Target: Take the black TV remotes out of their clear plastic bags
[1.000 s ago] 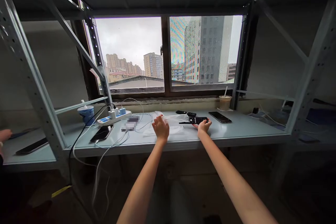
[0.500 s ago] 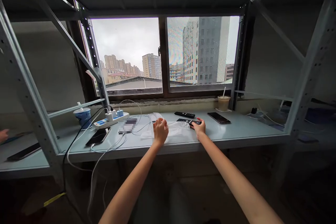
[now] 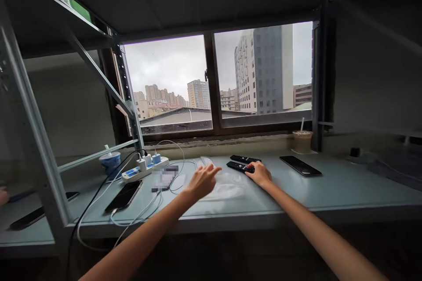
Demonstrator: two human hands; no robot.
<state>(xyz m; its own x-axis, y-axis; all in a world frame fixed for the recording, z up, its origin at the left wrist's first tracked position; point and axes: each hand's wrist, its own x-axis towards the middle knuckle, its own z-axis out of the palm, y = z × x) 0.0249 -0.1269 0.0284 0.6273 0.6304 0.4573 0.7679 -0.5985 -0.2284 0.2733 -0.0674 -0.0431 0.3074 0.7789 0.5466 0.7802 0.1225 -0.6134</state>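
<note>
My right hand (image 3: 260,174) grips the near end of a black remote control (image 3: 238,166) with light buttons, low on the table top. Just behind it, nearly parallel, lies a second black remote control (image 3: 245,158). To the left, my left hand (image 3: 202,181) hovers over a clear plastic bag (image 3: 227,186) that lies crumpled on the table. Its fingers are partly stretched and apart, with nothing visible in them. Part of the bag is hidden behind this hand.
A dark phone (image 3: 300,165) and a drink cup with a straw (image 3: 302,141) stand right. Left are a power strip (image 3: 145,169) with chargers, loose cables, another phone (image 3: 124,196), a blue-white cup (image 3: 110,164) and a metal shelf post (image 3: 36,109). Another person's hand (image 3: 4,195) shows far left.
My right hand has brought its remote control back beside the other one. My left hand has loosened its curled fingers over the bag. The view has tilted and shifted.
</note>
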